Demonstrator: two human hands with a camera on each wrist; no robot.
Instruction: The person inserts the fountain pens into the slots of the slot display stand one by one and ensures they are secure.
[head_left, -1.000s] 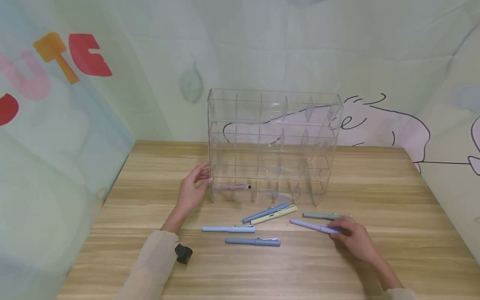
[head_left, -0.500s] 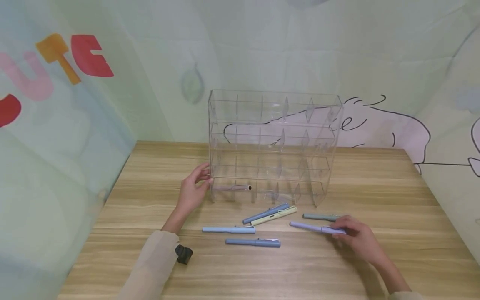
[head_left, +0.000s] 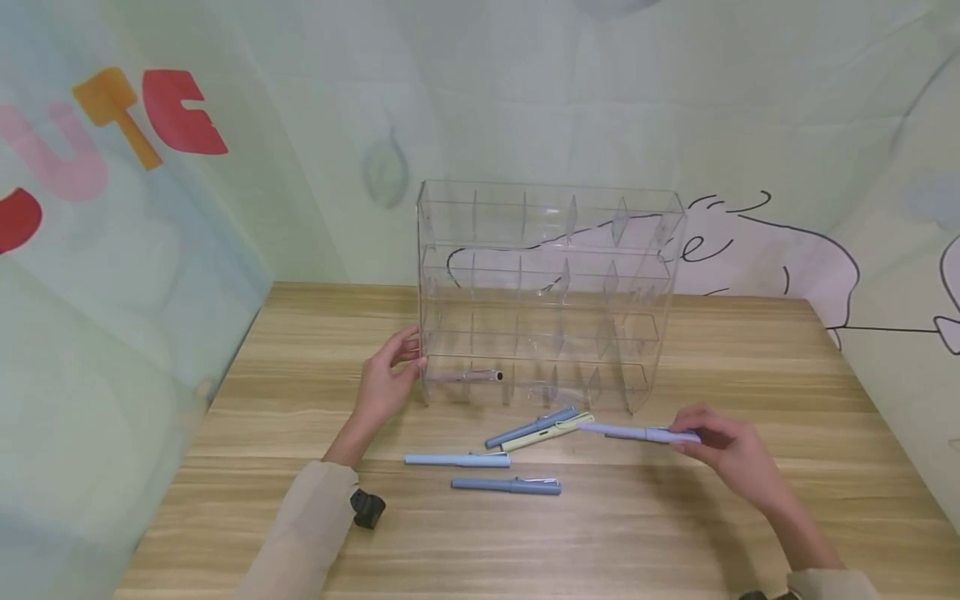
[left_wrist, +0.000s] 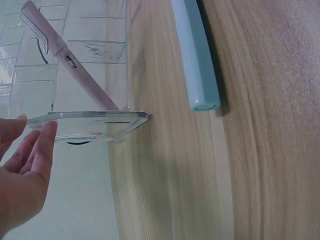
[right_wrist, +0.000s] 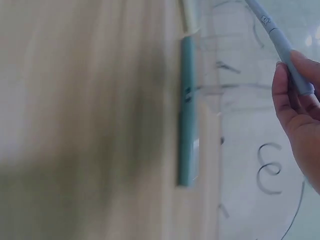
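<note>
A clear acrylic rack [head_left: 418, 275] of tiered compartments stands on the table. My left hand [head_left: 386, 379] holds its left side panel near the bottom, thumb and fingers on either side in the left wrist view. A pinkish pen [head_left: 465, 376] lies in the lowest tier at the left. My right hand [head_left: 727, 450] pinches a lavender pen [head_left: 630, 433] by its clip end, raised off the table with its other end pointing left. Below it lies a grey-green pen [right_wrist: 186, 115], mostly hidden in the head view.
In front of the rack, a blue pen [head_left: 525, 428] and a yellow-green pen [head_left: 543, 433] lie side by side at a slant. A light blue pen [head_left: 450, 459] and a darker blue pen [head_left: 495, 484] lie nearer. A printed cloth [head_left: 315, 150] hangs behind the wooden table [head_left: 300, 350].
My right hand has lifted the lavender pen off the table, raising it over the grey-green pen. My left hand stays at the rack's side.
</note>
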